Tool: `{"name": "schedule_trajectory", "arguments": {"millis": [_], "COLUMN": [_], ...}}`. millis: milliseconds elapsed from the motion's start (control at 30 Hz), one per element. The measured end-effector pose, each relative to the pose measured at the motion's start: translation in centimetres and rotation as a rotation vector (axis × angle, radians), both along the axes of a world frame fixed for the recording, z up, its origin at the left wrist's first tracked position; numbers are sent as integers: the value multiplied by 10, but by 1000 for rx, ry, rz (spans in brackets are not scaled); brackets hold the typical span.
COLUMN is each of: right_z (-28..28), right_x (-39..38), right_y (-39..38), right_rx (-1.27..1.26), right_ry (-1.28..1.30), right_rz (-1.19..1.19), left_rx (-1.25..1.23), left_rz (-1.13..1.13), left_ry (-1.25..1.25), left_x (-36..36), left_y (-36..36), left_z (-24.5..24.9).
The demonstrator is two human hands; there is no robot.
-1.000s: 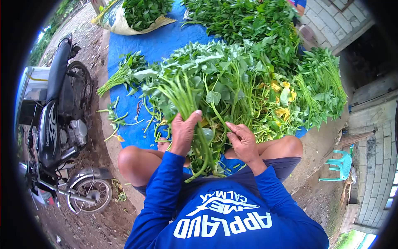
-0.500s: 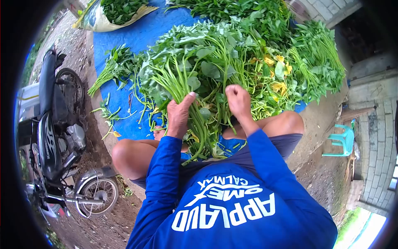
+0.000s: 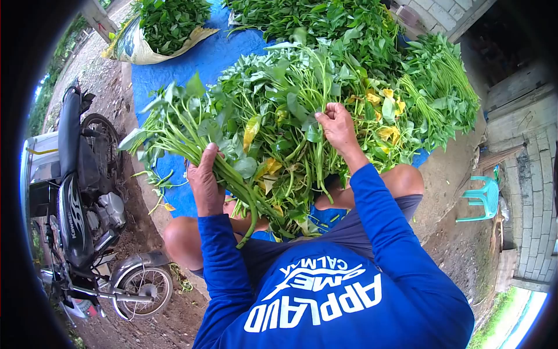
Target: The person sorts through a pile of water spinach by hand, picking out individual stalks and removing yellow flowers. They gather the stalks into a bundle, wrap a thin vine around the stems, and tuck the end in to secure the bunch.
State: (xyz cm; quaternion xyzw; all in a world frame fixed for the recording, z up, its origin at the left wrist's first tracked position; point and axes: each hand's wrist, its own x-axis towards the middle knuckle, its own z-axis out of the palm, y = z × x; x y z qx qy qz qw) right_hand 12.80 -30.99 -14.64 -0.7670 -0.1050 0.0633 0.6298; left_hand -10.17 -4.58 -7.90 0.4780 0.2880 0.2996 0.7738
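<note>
My left hand [image 3: 206, 180] is closed around a bunch of long-stemmed leafy greens [image 3: 238, 185]. The bunch tilts toward the left, its leaves over the blue sheet and its cut ends near my lap. My right hand [image 3: 339, 131] pinches a leafy green stem [image 3: 321, 87] at the near side of the heap; its fingertips are partly hidden by leaves. Between and beyond both hands lies the heap of loose greens [image 3: 279, 145], with some yellowed leaves [image 3: 389, 134] on its right side.
A blue sheet [image 3: 232, 43] lies under the greens. At the back left is a sack [image 3: 168, 55] of greens. Bundled greens [image 3: 447, 93] lie at the right. A motorcycle [image 3: 87, 198] stands to the left, a green plastic chair [image 3: 482, 198] to the right.
My left hand has swung the bunch left and tilted it outward. My right hand has moved slightly up and now pinches a stem.
</note>
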Motion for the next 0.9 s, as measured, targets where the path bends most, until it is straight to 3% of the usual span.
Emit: {"name": "schedule_trajectory", "arguments": {"millis": [100,367,533,667,800,900], "right_z": [48,78,76,100,88,56], "right_x": [-18,-48,-64,-77,-92,-129], "right_y": [5,10,13,11,19,29], "right_rx": [45,32,91,-104,-159,106], "right_ry": [209,157,-128,-301,-424,-8], "right_rz": [61,132,15,-30,84,388], "left_rx": [-4,-6,80,197,152,53], "left_rz": [-32,-225,-232,-230,-265,-327], "left_ry": [30,62,81,72,58,69], "left_x": [3,10,15,19,21,20], "left_y": [-9,-42,-57,-60,-71,-79], "left_z": [-2,-1,-1,-17,-9,-11]}}
